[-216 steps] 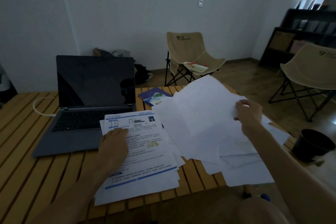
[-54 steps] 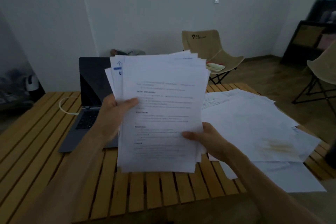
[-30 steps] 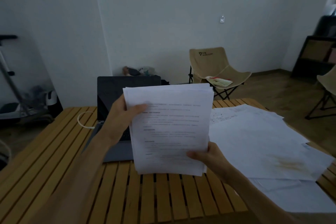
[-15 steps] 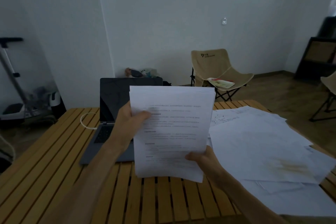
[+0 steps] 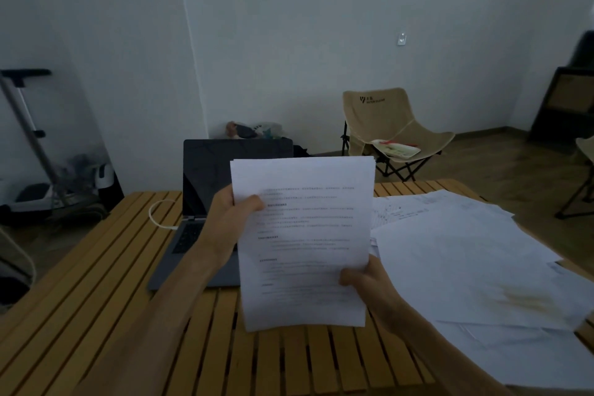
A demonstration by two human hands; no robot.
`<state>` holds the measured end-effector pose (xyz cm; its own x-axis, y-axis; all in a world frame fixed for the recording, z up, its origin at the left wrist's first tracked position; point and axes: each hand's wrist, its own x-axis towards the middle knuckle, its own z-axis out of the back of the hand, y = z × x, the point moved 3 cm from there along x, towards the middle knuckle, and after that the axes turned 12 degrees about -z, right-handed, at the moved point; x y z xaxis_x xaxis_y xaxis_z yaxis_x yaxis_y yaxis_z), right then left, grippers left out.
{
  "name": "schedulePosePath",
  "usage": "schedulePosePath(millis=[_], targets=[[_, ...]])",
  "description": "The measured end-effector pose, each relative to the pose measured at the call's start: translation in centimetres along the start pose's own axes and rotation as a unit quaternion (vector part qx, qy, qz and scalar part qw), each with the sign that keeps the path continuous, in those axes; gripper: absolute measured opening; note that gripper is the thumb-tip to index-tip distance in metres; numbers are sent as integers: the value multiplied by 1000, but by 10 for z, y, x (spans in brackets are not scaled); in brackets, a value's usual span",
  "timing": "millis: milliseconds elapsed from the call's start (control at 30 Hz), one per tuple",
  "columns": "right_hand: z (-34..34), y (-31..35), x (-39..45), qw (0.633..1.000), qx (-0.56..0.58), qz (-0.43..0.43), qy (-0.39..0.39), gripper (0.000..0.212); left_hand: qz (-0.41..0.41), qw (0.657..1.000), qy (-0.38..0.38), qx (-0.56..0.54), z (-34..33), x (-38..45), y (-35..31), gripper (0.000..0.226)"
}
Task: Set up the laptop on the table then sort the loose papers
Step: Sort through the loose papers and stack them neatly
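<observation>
I hold a squared-up stack of printed papers (image 5: 305,235) upright above the wooden slat table (image 5: 96,283). My left hand (image 5: 229,219) grips its upper left edge, thumb on the front sheet. My right hand (image 5: 369,283) grips the lower right corner. Behind the stack an open grey laptop (image 5: 205,190) stands on the table with a dark screen, partly hidden by the papers. A spread of loose white sheets (image 5: 466,267) lies on the table to the right, one with a brownish stain.
A white cable (image 5: 157,215) loops at the laptop's left side. A beige folding chair (image 5: 385,125) with a booklet on its seat stands behind the table. A scooter (image 5: 38,151) leans at the far left wall, and a dark shelf (image 5: 565,100) stands at the far right.
The fanned sheets have been squared into one even stack between my hands. The stack stays upright; over the last half second it barely moved.
</observation>
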<state>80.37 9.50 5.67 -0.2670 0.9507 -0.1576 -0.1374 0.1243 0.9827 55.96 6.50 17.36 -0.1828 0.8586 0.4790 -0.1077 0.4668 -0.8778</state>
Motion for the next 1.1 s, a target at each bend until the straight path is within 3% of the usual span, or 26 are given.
schedulePosePath(millis=[167,267,400,633,800,900,1000,1100], targets=[[6,21,-1,999,2,49,-15,42,-43,998,-30,-27,1,10,-16,23],[11,13,0,999,8,31,9,46,-43,999,-11,-28,4,9,-12,33],[3,-5,2,999,-3,-8,31,50,-19,1000,18,-6,1,2,1,29],[4,1,8,1000,-5,12,12,44,-33,999,-24,10,5,4,-2,29],[-5,-29,7,995,-51,-83,-6,49,37,999,17,18,-2,-23,39,33],[-6,-20,6,993,-68,-90,-12,45,36,999,-26,31,0,-20,39,32],[-11,-20,7,987,8,-149,55,43,88,991,-63,80,13,-8,52,28],[-17,-27,7,965,-19,-221,137,51,201,962,-9,184,23,-8,91,23]])
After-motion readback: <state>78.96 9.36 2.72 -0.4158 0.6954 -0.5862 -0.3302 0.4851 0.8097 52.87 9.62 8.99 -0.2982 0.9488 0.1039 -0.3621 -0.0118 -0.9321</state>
